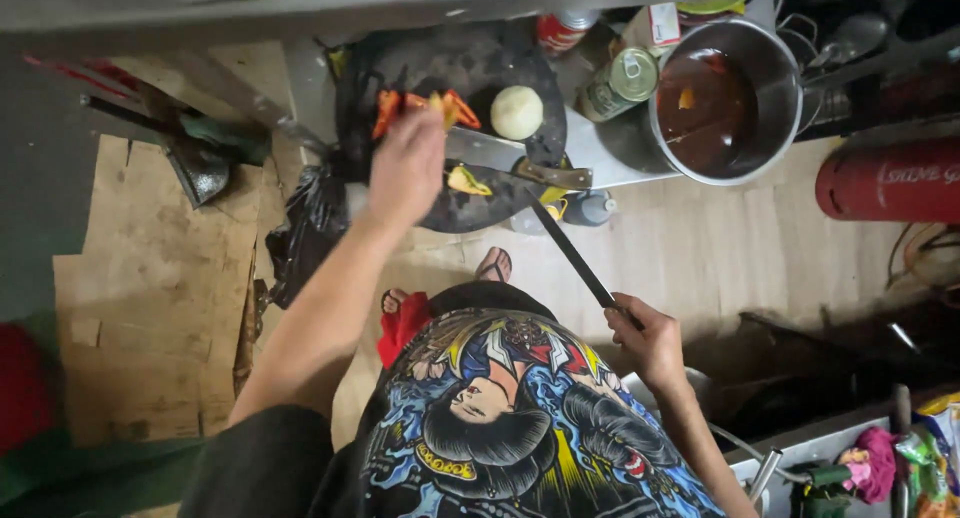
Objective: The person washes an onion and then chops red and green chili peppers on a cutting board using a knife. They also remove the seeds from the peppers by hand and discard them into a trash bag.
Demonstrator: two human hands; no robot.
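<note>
Head view, looking straight down past a printed dark shirt (520, 418).

Left hand (405, 168) is stretched out over the round dark cutting board (470, 63), which sits on the table (590, 148). Its grip is closed around orange-red pepper pieces (400, 106), which stick out past the fingers at the top. Just beside the hand on the board lies one small yellow-orange pepper scrap (468, 181). A pale peeled round vegetable (517, 112) rests on the board, near the hand but apart from it.

A cleaver (510, 158) with a wooden handle lies flat on the board, untouched, blade partly hidden under the left hand.

Right hand (645, 338) is low, near the body, well apart from the board. Its grip is closed around the handle of a long dark knife (570, 250), blade angled up toward the board edge.

To the right of the board: a sealed tin can (620, 83) on its side, then a big metal pot (725, 98) holding dark red-brown liquid. A red cylinder (885, 178) lies further right. Flattened cardboard (160, 278) covers the floor at left. One sandalled foot (493, 265) shows below the board.
</note>
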